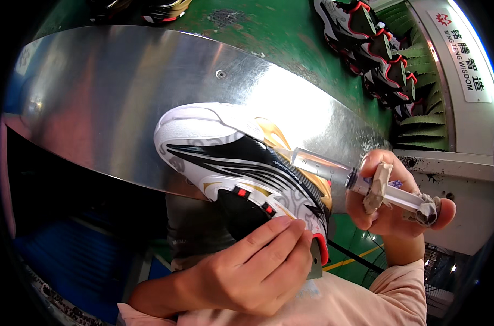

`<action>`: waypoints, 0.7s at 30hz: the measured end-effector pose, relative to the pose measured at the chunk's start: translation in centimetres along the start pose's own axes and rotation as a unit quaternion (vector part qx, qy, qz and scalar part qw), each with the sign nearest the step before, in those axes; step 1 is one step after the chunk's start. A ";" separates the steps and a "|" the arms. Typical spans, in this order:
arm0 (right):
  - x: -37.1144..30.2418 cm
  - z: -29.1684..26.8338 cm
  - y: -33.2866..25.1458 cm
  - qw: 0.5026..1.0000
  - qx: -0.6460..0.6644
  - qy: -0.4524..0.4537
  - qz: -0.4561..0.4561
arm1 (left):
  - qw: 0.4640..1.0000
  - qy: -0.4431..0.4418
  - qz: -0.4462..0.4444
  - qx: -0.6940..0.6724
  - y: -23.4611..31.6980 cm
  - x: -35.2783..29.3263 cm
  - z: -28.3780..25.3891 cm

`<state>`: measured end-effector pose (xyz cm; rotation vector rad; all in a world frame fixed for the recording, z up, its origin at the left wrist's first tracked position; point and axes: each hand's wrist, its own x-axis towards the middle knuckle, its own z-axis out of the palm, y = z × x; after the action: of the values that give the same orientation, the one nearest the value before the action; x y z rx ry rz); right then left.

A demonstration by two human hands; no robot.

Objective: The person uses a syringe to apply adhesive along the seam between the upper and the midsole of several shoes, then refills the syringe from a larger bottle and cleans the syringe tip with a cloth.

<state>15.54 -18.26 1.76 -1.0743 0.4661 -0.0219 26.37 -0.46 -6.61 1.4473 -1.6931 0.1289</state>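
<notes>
One shoe (209, 133), left hand (252, 269) pinching its edge; right hand (391, 220) clasping syringe (320, 165), tip (284, 154) contact unclear; overpressing could smear shoe.

The left fingers (268, 251) partly hide the shoe (233, 155).

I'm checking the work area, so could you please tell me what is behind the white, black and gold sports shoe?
A long, rounded, shiny silver metal surface shows beyond the shoe; what the shoe itself covers cannot be seen.
</notes>
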 end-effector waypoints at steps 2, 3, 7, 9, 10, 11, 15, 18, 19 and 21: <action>-0.4 -0.3 0.5 1.000 0.021 -0.001 -0.006 | 1.000 -0.009 -0.006 -0.001 -0.1 -0.1 -0.3; -0.6 -0.5 0.7 1.000 0.023 -0.003 -0.007 | 1.000 -0.011 -0.007 0.002 0.0 -0.1 -0.5; -1.8 -1.1 1.7 0.999 0.036 -0.016 -0.011 | 1.000 -0.019 -0.001 0.023 0.3 -0.7 -1.0; -2.7 -1.6 2.3 0.998 0.055 -0.027 -0.019 | 0.999 -0.014 0.013 0.040 0.3 -1.0 -1.0; -3.0 -1.9 2.9 0.998 0.062 -0.026 -0.020 | 0.999 -0.014 0.018 0.042 0.0 -1.4 -1.0; -3.6 -2.3 3.1 0.997 0.069 -0.028 -0.020 | 0.999 -0.015 0.022 0.047 0.2 -1.5 -0.9; -5.4 -3.0 4.4 0.996 0.085 -0.013 -0.025 | 0.997 -0.032 0.038 0.057 -0.1 -2.9 -1.0; -6.5 -3.0 5.2 0.994 0.102 -0.005 -0.035 | 0.995 -0.052 0.037 0.071 0.0 -4.0 -1.3; -6.8 -3.0 5.3 0.994 0.106 -0.007 -0.040 | 0.995 -0.052 0.044 0.077 0.0 -4.2 -1.3; -7.2 -2.9 5.4 0.993 0.110 -0.009 -0.048 | 0.993 -0.051 0.058 0.088 -0.1 -4.6 -1.3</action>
<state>6.81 -16.34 -1.43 -0.8782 0.3856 -0.1460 26.84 3.72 -8.85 1.5038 -1.8900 0.2776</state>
